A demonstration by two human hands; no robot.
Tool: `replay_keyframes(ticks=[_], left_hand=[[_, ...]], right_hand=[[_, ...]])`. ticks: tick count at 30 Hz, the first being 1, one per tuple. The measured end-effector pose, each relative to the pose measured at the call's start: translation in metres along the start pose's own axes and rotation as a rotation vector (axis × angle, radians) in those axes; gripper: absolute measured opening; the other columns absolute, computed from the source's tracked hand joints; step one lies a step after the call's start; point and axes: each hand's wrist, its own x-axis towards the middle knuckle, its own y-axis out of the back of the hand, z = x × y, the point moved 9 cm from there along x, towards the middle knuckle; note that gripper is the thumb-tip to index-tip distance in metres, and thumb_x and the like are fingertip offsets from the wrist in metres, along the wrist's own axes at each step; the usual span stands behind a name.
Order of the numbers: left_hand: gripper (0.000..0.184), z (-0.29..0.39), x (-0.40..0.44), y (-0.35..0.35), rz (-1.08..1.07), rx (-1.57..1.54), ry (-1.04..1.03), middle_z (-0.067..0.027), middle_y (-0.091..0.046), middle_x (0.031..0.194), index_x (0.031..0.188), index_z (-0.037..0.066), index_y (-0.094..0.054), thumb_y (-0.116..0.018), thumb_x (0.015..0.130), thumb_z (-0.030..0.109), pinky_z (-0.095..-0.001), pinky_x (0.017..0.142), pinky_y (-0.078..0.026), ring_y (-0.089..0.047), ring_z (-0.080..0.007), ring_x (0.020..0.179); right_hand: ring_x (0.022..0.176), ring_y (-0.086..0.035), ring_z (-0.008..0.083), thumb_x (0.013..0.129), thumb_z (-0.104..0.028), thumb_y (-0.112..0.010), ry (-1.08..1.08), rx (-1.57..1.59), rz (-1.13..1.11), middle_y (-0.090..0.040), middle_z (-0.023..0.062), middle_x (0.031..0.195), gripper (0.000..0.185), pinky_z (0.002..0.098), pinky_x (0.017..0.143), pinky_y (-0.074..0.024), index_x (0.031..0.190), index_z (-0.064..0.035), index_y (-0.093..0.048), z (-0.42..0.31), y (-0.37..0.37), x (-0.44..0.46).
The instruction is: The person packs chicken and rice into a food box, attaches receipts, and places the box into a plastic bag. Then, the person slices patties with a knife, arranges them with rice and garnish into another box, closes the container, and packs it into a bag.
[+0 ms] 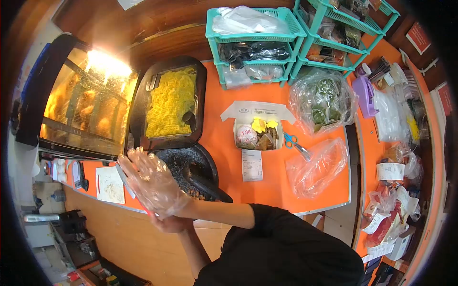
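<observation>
My right hand (155, 183), in a clear plastic glove, has its fingers stretched out and somewhat apart beside the glass warmer, left of the dark stone mortar (208, 164). Below it is my left hand (172, 224), partly covered by the right one and closed around the red handle of a knife (126, 181). The knife's blade points up and left, partly behind the glove. An open food box (241, 113) on the orange counter holds a round wrapped item marked PICI, yellow pieces and brown food. A printed receipt (252, 166) lies just below the box.
Yellow rice (171, 102) fills a black tray beside the lit warmer (86, 102). A white cutting board (110, 185) lies at left. Blue-handled scissors (291, 140), plastic bags (318, 169) and bagged leaves (324, 102) are on the right. Green racks (255, 38) stand behind.
</observation>
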Motion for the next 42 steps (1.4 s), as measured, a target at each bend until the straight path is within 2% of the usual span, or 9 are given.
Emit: replay_keyframes(ticks=[1,4,9,12,14,19,22,30,42], left_hand=[[0.067,0.012,0.0,-0.008,0.373,0.031,-0.029,-0.0133,-0.036,0.146,0.146,0.005,-0.029,-0.039,0.093,0.046,-0.0462,0.106,-0.034,-0.04,-0.0286,0.13],[0.069,0.0,0.026,-0.023,-0.008,-0.084,0.097,-0.0125,-0.035,0.147,0.144,0.004,-0.03,-0.035,0.092,0.05,-0.0428,0.107,-0.032,-0.038,-0.0302,0.132],[0.061,0.037,0.144,0.012,0.03,0.013,-0.107,-0.0137,-0.041,0.141,0.143,0.006,-0.034,-0.049,0.092,0.036,-0.0445,0.106,-0.032,-0.041,-0.0276,0.129],[0.052,0.03,0.227,0.126,0.185,0.269,0.111,-0.0065,-0.055,0.121,0.129,0.009,-0.049,-0.064,0.087,0.037,-0.0325,0.081,-0.046,-0.053,-0.0196,0.109],[0.051,0.015,0.2,0.129,0.401,0.557,0.229,-0.0055,-0.054,0.117,0.124,0.009,-0.053,-0.066,0.086,0.04,-0.0338,0.084,-0.044,-0.052,-0.0207,0.107],[0.039,-0.043,0.044,-0.025,0.088,1.618,-0.371,-0.0189,-0.053,0.109,0.11,-0.005,-0.054,-0.063,0.087,0.024,-0.0421,0.096,-0.037,-0.048,-0.0331,0.109],[0.044,-0.176,-0.056,-0.094,-0.958,1.565,-0.118,-0.0186,-0.05,0.123,0.113,-0.001,-0.054,-0.061,0.07,0.001,-0.0483,0.098,-0.039,-0.047,-0.0379,0.117],[0.104,-0.25,-0.103,-0.033,-1.039,1.71,0.307,-0.0031,-0.02,0.157,0.149,0.021,-0.027,-0.078,0.058,0.011,-0.0632,0.111,-0.015,-0.014,-0.0363,0.144],[0.104,-0.244,-0.097,-0.029,-0.935,1.89,0.212,-0.012,-0.02,0.155,0.148,0.01,-0.024,-0.078,0.059,0.007,-0.0579,0.112,-0.018,-0.016,-0.0356,0.144]], right_hand=[[0.13,-0.037,0.0389,0.094,-0.021,-0.046,0.012,0.017,-0.046,-0.044,0.0256,0.135,0.051,0.0483,0.108,-0.0294,0.138,0.0025,-0.038,0.002,-0.01,-0.015],[0.127,-0.041,0.0374,0.093,-0.02,-0.048,0.02,0.042,-0.191,-0.046,0.0239,0.133,0.048,0.0473,0.106,-0.0326,0.136,0.0014,-0.042,0.024,-0.037,-0.07],[0.115,-0.051,0.033,0.091,-0.013,-0.051,-0.055,0.556,-0.326,-0.053,0.0178,0.124,0.039,0.0434,0.098,-0.0414,0.129,-0.0033,-0.051,0.055,0.013,-0.144],[0.105,-0.056,0.0338,0.088,-0.007,-0.052,-0.551,-0.084,-0.035,-0.059,0.0143,0.111,0.025,0.0431,0.09,-0.0452,0.111,-0.0021,-0.06,0.177,0.073,-0.202],[0.106,-0.056,0.0338,0.085,-0.006,-0.052,-0.402,-0.53,0.076,-0.06,0.0182,0.113,0.027,0.0463,0.093,-0.0436,0.109,0.0025,-0.061,0.217,0.103,-0.238],[0.113,-0.054,0.0321,0.08,-0.003,-0.055,-0.33,-0.523,0.045,-0.059,0.015,0.116,0.029,0.0455,0.098,-0.0409,0.109,0.0008,-0.061,0.23,0.109,-0.286],[0.115,-0.053,0.0318,0.078,-0.004,-0.059,-0.363,-0.508,0.01,-0.058,0.0134,0.117,0.03,0.0444,0.099,-0.0402,0.107,-0.0008,-0.062,0.221,0.112,-0.305],[0.107,-0.05,0.0315,0.066,-0.019,-0.072,-0.533,-0.499,-0.074,-0.056,0.0108,0.106,0.04,0.0425,0.094,-0.0401,0.102,-0.0053,-0.061,0.228,0.126,-0.289],[0.094,-0.054,0.0362,0.069,-0.009,-0.067,-0.608,-0.472,-0.11,-0.05,0.0154,0.095,0.03,0.0454,0.079,-0.0453,0.094,-0.0043,-0.052,0.199,0.16,-0.311]])
